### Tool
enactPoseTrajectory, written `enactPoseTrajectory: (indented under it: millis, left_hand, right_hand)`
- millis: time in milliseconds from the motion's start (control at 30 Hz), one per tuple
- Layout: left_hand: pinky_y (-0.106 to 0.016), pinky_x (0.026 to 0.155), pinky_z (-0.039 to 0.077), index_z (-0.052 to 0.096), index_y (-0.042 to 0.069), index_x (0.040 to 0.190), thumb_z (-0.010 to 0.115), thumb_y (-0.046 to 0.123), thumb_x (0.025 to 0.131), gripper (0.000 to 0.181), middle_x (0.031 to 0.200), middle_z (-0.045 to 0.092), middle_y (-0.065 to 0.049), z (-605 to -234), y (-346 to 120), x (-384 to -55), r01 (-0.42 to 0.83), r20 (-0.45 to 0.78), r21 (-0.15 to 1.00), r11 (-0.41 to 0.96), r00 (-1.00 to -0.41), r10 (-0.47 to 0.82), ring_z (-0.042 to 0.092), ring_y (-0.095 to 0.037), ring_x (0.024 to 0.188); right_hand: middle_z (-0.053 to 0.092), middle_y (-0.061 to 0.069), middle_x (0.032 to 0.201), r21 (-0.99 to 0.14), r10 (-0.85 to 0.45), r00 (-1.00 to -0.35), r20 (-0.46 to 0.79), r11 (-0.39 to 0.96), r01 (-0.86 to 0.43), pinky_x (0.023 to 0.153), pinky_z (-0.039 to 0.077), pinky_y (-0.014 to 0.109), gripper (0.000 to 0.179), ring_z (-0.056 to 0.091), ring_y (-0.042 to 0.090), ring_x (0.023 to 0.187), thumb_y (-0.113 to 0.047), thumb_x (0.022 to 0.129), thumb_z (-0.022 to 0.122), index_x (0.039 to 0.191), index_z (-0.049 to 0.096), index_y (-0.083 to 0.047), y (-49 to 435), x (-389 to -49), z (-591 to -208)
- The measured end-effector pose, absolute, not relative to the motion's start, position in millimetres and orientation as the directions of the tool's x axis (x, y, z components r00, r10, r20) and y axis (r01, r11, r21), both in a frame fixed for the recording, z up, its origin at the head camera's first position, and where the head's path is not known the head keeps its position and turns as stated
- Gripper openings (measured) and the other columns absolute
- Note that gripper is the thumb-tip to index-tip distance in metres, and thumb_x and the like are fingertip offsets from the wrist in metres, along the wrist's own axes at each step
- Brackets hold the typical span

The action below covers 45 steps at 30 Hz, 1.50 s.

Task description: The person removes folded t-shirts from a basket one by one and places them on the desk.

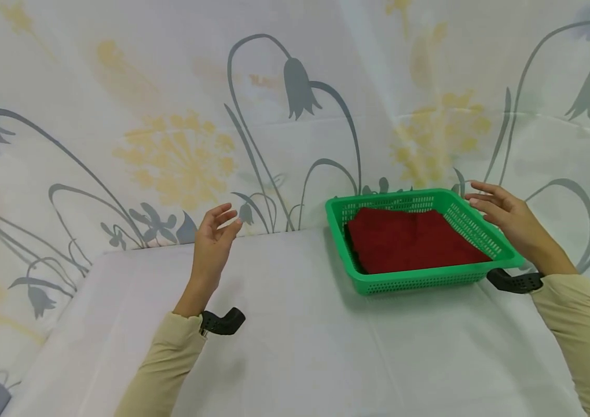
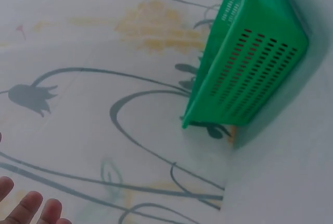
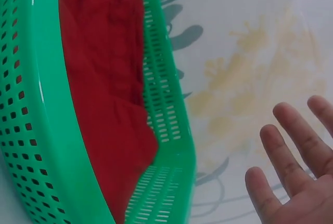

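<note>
A green plastic basket (image 1: 425, 279) with slotted walls stands on the white-covered table, right of the middle. Inside it lies a dark red folded cloth (image 1: 411, 240), its layered edge showing in the right wrist view. My right hand (image 1: 508, 217) is raised beside the basket's right rim, fingers loosely extended and holding nothing; in the right wrist view its fingers (image 3: 291, 151) are spread apart from the rim. My left hand (image 1: 213, 243) is up over the left part of the table, well left of the basket, fingers slightly bent around nothing.
The table (image 1: 284, 330) is covered with a plain white cloth. Behind it hangs a pale curtain (image 1: 180, 87) printed with grey bellflowers and yellow blossoms, close to the basket's back side. Black camera mounts (image 1: 224, 321) sit on both wrists.
</note>
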<state>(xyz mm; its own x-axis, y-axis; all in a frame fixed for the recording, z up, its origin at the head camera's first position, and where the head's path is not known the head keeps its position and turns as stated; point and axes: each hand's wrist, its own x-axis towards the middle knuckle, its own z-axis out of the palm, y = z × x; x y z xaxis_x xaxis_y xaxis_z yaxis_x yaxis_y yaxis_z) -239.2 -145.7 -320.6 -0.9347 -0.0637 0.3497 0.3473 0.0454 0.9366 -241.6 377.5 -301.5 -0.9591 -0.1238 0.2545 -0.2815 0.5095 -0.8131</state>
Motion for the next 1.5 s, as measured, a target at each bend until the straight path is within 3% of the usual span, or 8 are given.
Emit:
enactPoseTrajectory:
  millis: [400,567,867,1067,1233,1333,1467,1500]
  left_hand:
    - [-0.038,0.091,0.046,0.053,0.004,0.132,0.061,0.009,0.096,0.037,0.118,0.058,-0.011,-319,-97,-257,0.329,0.323,0.937,-0.118,-0.944,-0.069,0.059,-0.021,0.099]
    - [-0.036,0.087,0.046,0.053,0.005,0.130,0.062,0.011,0.096,0.037,0.116,0.059,-0.011,-320,-78,-262,0.299,0.295,0.944,-0.138,-0.954,-0.050,0.059,-0.021,0.100]
    - [-0.036,0.087,0.047,0.052,0.005,0.133,0.063,0.012,0.095,0.041,0.117,0.059,-0.012,-323,-47,-269,0.256,0.261,0.953,-0.160,-0.965,0.008,0.058,-0.024,0.105]
    - [-0.037,0.088,0.048,0.052,0.004,0.132,0.064,0.013,0.093,0.042,0.115,0.059,-0.012,-326,-29,-272,0.210,0.219,0.966,-0.152,-0.975,0.042,0.057,-0.028,0.106]
    - [-0.039,0.089,0.048,0.052,0.003,0.132,0.065,0.013,0.092,0.042,0.117,0.059,-0.014,-329,-14,-276,0.184,0.195,0.972,-0.144,-0.979,0.064,0.058,-0.033,0.109]
    - [-0.039,0.089,0.048,0.053,0.004,0.132,0.066,0.014,0.092,0.043,0.117,0.059,-0.014,-331,-5,-278,0.174,0.185,0.976,-0.135,-0.980,0.072,0.059,-0.031,0.107]
    - [-0.039,0.088,0.047,0.053,0.007,0.133,0.068,0.018,0.092,0.045,0.120,0.058,-0.012,-334,7,-281,0.148,0.159,0.983,-0.108,-0.983,0.092,0.058,-0.025,0.106]
    - [-0.039,0.089,0.047,0.053,0.008,0.134,0.068,0.019,0.092,0.046,0.121,0.058,-0.012,-334,10,-282,0.141,0.151,0.985,-0.100,-0.984,0.099,0.057,-0.025,0.107]
  right_hand:
    - [0.055,-0.026,0.115,-0.869,-0.103,-0.977,0.188,0.446,-0.214,0.085,0.041,0.017,0.047,0.051,-0.007,0.107,-0.025,0.105,0.044,0.150,0.030,-0.021,389,-247,-307]
    - [0.049,-0.023,0.120,-0.872,-0.107,-0.984,0.141,0.457,-0.174,0.085,0.040,0.019,0.043,0.050,-0.007,0.106,-0.028,0.105,0.044,0.146,0.034,-0.025,393,-251,-308]
    - [0.049,-0.024,0.116,-0.852,-0.112,-0.991,0.075,0.509,-0.122,0.093,0.038,0.032,0.048,0.047,-0.003,0.106,-0.035,0.103,0.047,0.147,0.030,-0.022,393,-258,-311]
    - [0.046,-0.018,0.121,-0.852,-0.138,-0.990,0.029,0.515,-0.097,0.103,0.029,0.057,0.054,0.043,0.006,0.114,-0.036,0.103,0.048,0.149,0.028,-0.017,393,-262,-313]
    - [0.043,-0.008,0.130,-0.852,-0.158,-0.987,0.007,0.516,-0.089,0.103,0.025,0.063,0.055,0.040,0.017,0.121,-0.036,0.102,0.049,0.149,0.028,-0.017,395,-265,-315]
    - [0.039,0.004,0.138,-0.854,-0.160,-0.987,-0.004,0.514,-0.080,0.103,0.024,0.064,0.056,0.040,0.013,0.119,-0.035,0.102,0.050,0.149,0.027,-0.014,396,-267,-317]
    - [0.032,0.019,0.144,-0.851,-0.172,-0.985,-0.008,0.519,-0.084,0.102,0.023,0.067,0.055,0.040,0.000,0.108,-0.033,0.102,0.051,0.148,0.028,-0.012,397,-270,-320]
    - [0.030,0.023,0.145,-0.847,-0.174,-0.985,-0.012,0.524,-0.083,0.102,0.023,0.067,0.057,0.041,0.003,0.110,-0.033,0.102,0.050,0.148,0.027,-0.010,397,-271,-321]
